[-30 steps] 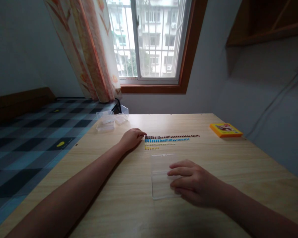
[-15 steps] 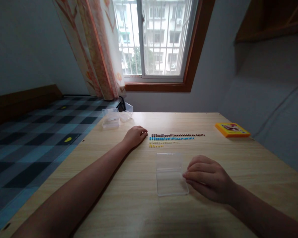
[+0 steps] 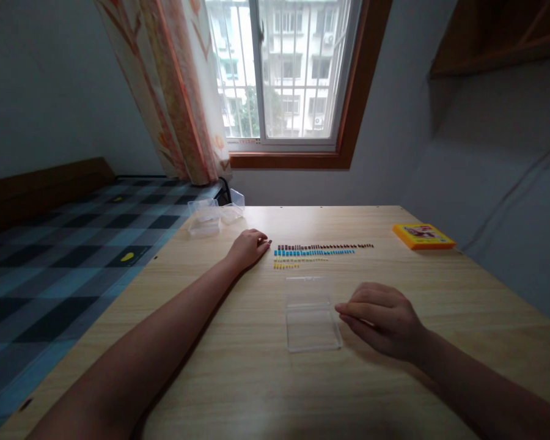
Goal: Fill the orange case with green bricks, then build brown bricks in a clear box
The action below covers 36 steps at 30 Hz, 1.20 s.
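Note:
My left hand point(image 3: 250, 247) rests on the table at the left end of several rows of tiny toy-like blocks. Its thumb and fingertips close on a small brown block point(image 3: 270, 242). To its right runs a brown row point(image 3: 325, 247), with a blue row point(image 3: 314, 252), a pale yellow-green row point(image 3: 301, 260) and a short yellow row point(image 3: 286, 266) nearer me. An open clear plastic box point(image 3: 314, 330) lies flat in front of them. At the box's right edge, my right hand point(image 3: 385, 319) has its fingertips pinched together; anything between them is too small to make out.
More clear plastic boxes point(image 3: 205, 217) stand at the table's far left corner. An orange-yellow box point(image 3: 423, 237) with a printed picture lies at the far right. The wooden table point(image 3: 238, 366) borders a bed with a checked cover point(image 3: 73, 256) on the left; a window is ahead.
My right fingertips have drawn into a tighter pinch and shifted slightly up beside the clear box. The brown block at my left fingertips shows more plainly. The whole view has shifted slightly.

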Available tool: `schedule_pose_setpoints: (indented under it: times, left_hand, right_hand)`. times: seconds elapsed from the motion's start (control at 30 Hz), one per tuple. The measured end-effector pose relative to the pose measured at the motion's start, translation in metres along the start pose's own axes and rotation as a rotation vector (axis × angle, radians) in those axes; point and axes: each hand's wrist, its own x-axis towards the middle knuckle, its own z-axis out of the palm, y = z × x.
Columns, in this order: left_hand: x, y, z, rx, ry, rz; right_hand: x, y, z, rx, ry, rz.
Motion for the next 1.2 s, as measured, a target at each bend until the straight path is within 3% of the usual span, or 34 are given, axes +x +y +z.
schedule_pose_setpoints:
  times: [0.23,0.37,0.53,0.67,0.77,0.9,1.03,1.2]
  left_hand:
    - [0.003,0.001,0.002,-0.036,-0.034,0.055]
    - [0.002,0.009,-0.005,-0.050,0.007,0.022]
    - [-0.021,0.038,-0.049,-0.110,0.081,-0.024]
    - [-0.074,0.086,-0.090,-0.179,0.179,0.107]
    - [-0.116,0.127,-0.094,-0.211,0.042,0.209]
    - [-0.142,0.158,-0.071,-0.155,-0.231,0.202]
    - [-0.143,0.161,-0.054,-0.129,-0.324,0.117]
    - [-0.142,0.156,-0.052,-0.173,-0.348,0.047]
  right_hand:
    - [-0.001,0.001,0.002,-0.021,0.005,-0.010]
    - [-0.003,0.004,0.003,-0.028,0.000,-0.014]
    - [-0.003,0.002,0.002,-0.025,0.013,-0.005]
    - [-0.001,-0.003,0.002,-0.012,0.009,-0.022]
    - [-0.001,-0.006,0.004,0.023,-0.017,-0.029]
    - [-0.003,-0.006,0.007,0.047,-0.094,-0.025]
    - [-0.003,-0.006,0.010,0.073,-0.229,0.016]
    - [-0.001,-0.008,0.013,0.084,-0.307,0.047]
